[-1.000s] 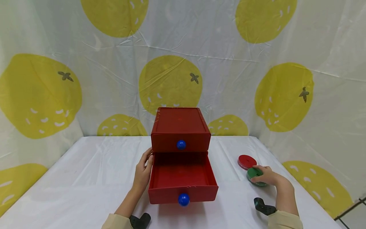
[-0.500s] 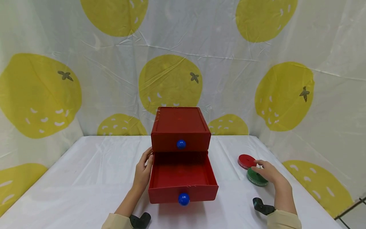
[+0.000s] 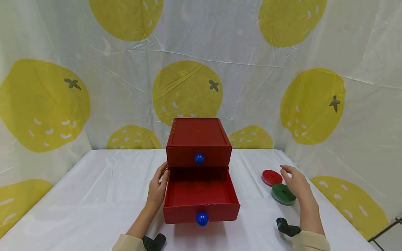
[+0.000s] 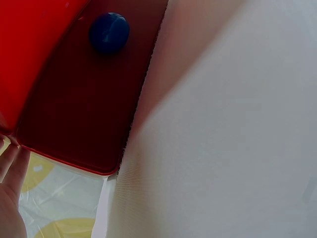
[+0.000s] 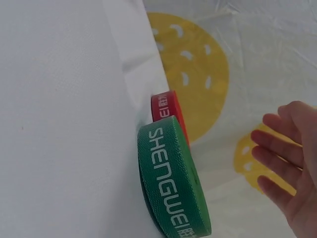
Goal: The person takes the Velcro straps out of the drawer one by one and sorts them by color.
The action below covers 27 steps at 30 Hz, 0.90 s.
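Observation:
Mid-table stands a red two-drawer box (image 3: 198, 132) with blue ball knobs. Its lower drawer (image 3: 201, 213) is pulled out and shows a bare red floor; the upper one is closed. My left hand (image 3: 157, 186) rests with extended fingers against the box's left side; the left wrist view has its fingertips at the box's edge. At the right, my right hand (image 3: 296, 181) hovers above and behind a green strap roll (image 3: 283, 194), holding nothing. In the right wrist view its fingers are spread apart from the green roll, lettered SHENGWEI. A red strap roll (image 3: 272, 177) lies just behind the green one.
A white cloth covers the table (image 3: 103, 195). Behind it hangs a white curtain (image 3: 125, 87) printed with yellow lemons. Black wrist devices (image 3: 287, 227) sit below both hands, by the beige sleeves.
My right hand has let go of the green strap roll and lifted up and away from it, fingers opening. The left hand and the drawer have stayed in place.

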Available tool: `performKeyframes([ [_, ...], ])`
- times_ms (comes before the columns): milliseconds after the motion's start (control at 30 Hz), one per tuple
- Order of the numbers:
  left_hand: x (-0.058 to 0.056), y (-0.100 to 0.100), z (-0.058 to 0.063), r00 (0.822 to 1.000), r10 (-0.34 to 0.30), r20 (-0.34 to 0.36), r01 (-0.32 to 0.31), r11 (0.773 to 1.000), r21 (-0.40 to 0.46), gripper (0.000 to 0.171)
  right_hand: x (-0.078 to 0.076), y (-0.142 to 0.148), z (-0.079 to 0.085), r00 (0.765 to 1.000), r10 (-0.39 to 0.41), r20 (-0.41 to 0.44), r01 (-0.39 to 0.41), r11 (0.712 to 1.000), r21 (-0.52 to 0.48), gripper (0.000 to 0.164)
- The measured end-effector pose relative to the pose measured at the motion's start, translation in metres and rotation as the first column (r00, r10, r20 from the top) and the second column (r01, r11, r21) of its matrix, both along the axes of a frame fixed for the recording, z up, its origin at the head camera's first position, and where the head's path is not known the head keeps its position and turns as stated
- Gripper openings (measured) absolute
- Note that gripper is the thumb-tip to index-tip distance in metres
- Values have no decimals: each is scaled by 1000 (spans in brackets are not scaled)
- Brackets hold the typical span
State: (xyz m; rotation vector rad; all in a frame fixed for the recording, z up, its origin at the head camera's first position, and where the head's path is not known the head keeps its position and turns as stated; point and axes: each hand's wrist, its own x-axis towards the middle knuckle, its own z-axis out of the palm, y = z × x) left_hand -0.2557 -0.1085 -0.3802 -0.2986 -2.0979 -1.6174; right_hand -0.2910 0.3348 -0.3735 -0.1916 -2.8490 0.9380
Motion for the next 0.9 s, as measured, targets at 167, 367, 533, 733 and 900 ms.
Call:
performKeyframes([
  [167, 0, 0, 0, 1000, -5, -4, 5, 1000, 10, 35, 1, -7, 7, 989, -45, -139, 44, 999, -11, 58],
  [367, 0, 0, 0, 1000, -6, -11, 7, 1000, 16, 36, 1, -20, 16, 958, -40, -284, 49, 998, 25, 51],
  [533, 0, 0, 0, 1000, -7, -10, 7, 1000, 21, 35, 1, -30, 20, 920, 5, -392, 16, 999, 50, 46],
  [733, 0, 0, 1, 1000, -10, -9, 10, 1000, 23, 35, 0, -39, 22, 847, 29, -532, -1, 999, 52, 40],
  [900, 0, 0, 1, 1000, -14, -10, 14, 1000, 25, 35, -2, -48, 26, 748, 51, -662, -10, 998, 65, 37],
])
